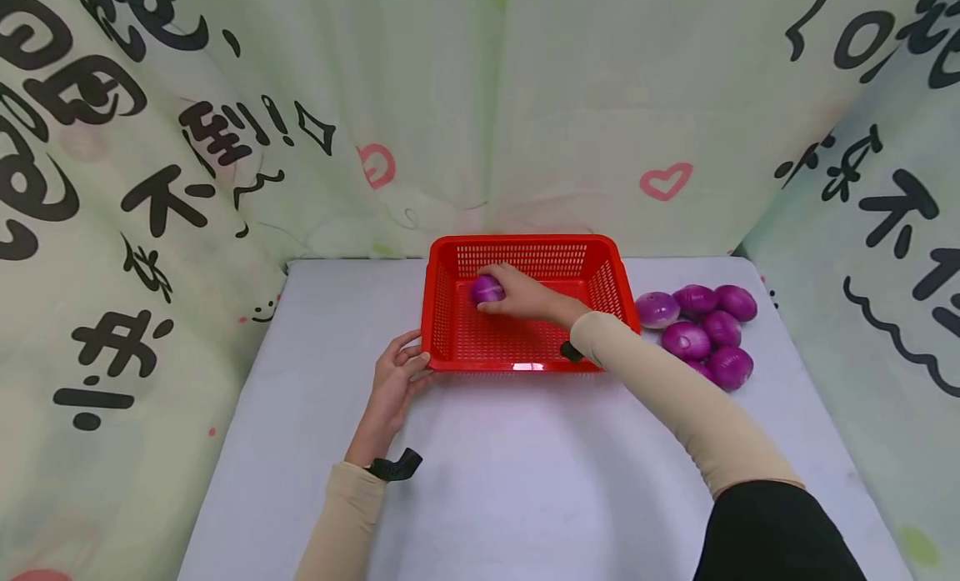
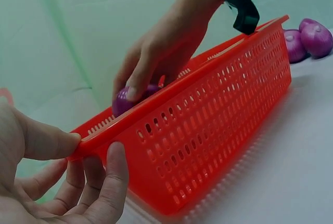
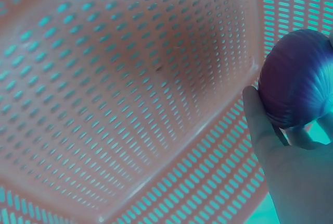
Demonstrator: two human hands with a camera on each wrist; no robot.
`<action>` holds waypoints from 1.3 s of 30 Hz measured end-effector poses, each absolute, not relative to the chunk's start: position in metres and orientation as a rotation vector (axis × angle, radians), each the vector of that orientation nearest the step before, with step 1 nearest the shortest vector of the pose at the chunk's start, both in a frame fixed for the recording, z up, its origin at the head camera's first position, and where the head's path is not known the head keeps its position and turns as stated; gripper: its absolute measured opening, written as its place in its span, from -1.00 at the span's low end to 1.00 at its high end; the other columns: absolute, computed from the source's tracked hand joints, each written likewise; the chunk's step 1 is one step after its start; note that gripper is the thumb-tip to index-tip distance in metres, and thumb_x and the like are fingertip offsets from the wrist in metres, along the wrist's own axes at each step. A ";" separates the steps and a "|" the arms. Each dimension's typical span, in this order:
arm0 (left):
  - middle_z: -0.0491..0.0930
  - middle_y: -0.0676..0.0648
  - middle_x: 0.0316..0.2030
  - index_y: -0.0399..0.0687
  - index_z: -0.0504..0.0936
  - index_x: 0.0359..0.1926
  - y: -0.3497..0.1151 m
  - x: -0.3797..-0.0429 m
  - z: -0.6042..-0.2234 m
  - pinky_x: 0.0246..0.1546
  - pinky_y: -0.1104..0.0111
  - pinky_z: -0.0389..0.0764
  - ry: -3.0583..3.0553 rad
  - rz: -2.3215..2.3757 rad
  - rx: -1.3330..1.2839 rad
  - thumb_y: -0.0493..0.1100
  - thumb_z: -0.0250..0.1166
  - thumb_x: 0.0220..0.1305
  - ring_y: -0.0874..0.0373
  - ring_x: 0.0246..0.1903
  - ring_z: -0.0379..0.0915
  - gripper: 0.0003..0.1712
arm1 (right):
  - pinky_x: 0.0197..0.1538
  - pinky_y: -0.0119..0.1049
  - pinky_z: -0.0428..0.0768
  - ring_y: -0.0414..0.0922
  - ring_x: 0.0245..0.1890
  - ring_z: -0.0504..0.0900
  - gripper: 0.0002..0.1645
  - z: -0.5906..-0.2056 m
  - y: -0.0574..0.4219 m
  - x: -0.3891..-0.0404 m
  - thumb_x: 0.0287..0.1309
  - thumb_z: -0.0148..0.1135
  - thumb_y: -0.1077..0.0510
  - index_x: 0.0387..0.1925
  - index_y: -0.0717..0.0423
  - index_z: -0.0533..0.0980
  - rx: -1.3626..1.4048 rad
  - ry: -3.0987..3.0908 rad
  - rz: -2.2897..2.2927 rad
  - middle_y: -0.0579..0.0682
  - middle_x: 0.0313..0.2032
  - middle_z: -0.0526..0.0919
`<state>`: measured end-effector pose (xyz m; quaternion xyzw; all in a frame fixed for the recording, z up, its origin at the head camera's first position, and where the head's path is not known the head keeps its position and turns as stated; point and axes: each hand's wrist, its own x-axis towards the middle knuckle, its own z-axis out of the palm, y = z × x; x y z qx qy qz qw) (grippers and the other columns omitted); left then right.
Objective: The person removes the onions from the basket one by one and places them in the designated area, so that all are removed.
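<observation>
A red perforated plastic basket (image 1: 525,348) stands at the back of the white table. My left hand (image 1: 393,379) grips its near left corner; in the left wrist view the thumb lies on the rim and the fingers curl below it. My right hand (image 1: 525,296) reaches over the near side and holds a purple onion (image 1: 487,290) inside the basket, toward its left part. The right wrist view shows the same onion (image 3: 296,78) between thumb and fingers, against the holed walls. Part of the onion is hidden by the rim in the left wrist view.
Several purple onions (image 1: 686,340) lie grouped on the table (image 1: 525,481) just right of the basket, partly behind the right sleeve. A pale curtain (image 1: 450,106) with black characters hangs behind the table and along both sides.
</observation>
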<state>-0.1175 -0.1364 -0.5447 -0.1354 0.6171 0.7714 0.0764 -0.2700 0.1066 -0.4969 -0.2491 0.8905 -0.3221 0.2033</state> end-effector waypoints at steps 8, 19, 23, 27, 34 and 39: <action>0.54 -0.30 0.19 -0.04 0.41 0.44 -0.137 -0.118 -0.547 0.21 -0.07 0.67 1.863 2.315 -0.405 -0.32 0.21 0.44 0.06 -0.02 0.64 -0.42 | 0.34 0.11 0.61 0.16 0.36 0.46 -0.26 -0.481 0.129 -0.255 0.42 0.24 -0.11 0.49 -0.01 0.28 -0.514 2.353 -1.131 0.15 0.39 0.42; 0.57 -0.22 0.11 -0.05 0.42 0.42 -0.137 -0.120 -0.546 0.19 -0.07 0.69 1.840 2.319 -0.418 -0.33 0.21 0.43 0.11 -0.08 0.66 -0.43 | 0.41 0.13 0.56 0.16 0.39 0.43 -0.32 -0.473 0.171 -0.256 0.48 0.13 -0.15 0.50 -0.04 0.30 -0.354 2.182 -1.372 0.13 0.42 0.38; 0.57 -0.23 0.11 -0.06 0.42 0.42 -0.138 -0.119 -0.545 0.20 -0.09 0.68 1.841 2.323 -0.411 -0.35 0.21 0.42 0.11 -0.08 0.66 -0.42 | 0.41 0.19 0.54 0.19 0.38 0.45 -0.30 -0.471 0.190 -0.260 0.50 0.11 -0.15 0.51 -0.02 0.28 -0.309 2.209 -1.396 0.16 0.44 0.37; 0.56 -0.26 0.15 -0.05 0.41 0.43 -0.138 -0.119 -0.546 0.21 -0.08 0.68 1.865 2.313 -0.403 -0.33 0.22 0.43 0.10 -0.06 0.65 -0.42 | 0.41 0.20 0.54 0.21 0.37 0.46 -0.27 -0.465 0.207 -0.258 0.50 0.11 -0.18 0.54 -0.02 0.25 -0.249 2.260 -1.403 0.18 0.46 0.34; 0.56 -0.24 0.14 -0.04 0.42 0.43 -0.138 -0.119 -0.548 0.21 -0.07 0.67 1.857 2.311 -0.403 -0.32 0.22 0.43 0.10 -0.05 0.65 -0.42 | 0.48 0.23 0.44 0.24 0.42 0.39 -0.21 -0.454 0.233 -0.240 0.51 0.07 -0.24 0.61 -0.11 0.15 -0.111 2.309 -1.405 0.21 0.54 0.21; 0.55 -0.23 0.12 -0.05 0.41 0.43 -0.138 -0.119 -0.547 0.22 -0.10 0.66 1.836 2.335 -0.399 -0.33 0.22 0.43 0.11 -0.07 0.66 -0.42 | 0.48 0.19 0.45 0.24 0.42 0.36 -0.22 -0.446 0.250 -0.227 0.57 -0.05 -0.23 0.64 -0.09 0.09 -0.075 2.348 -1.478 0.23 0.56 0.16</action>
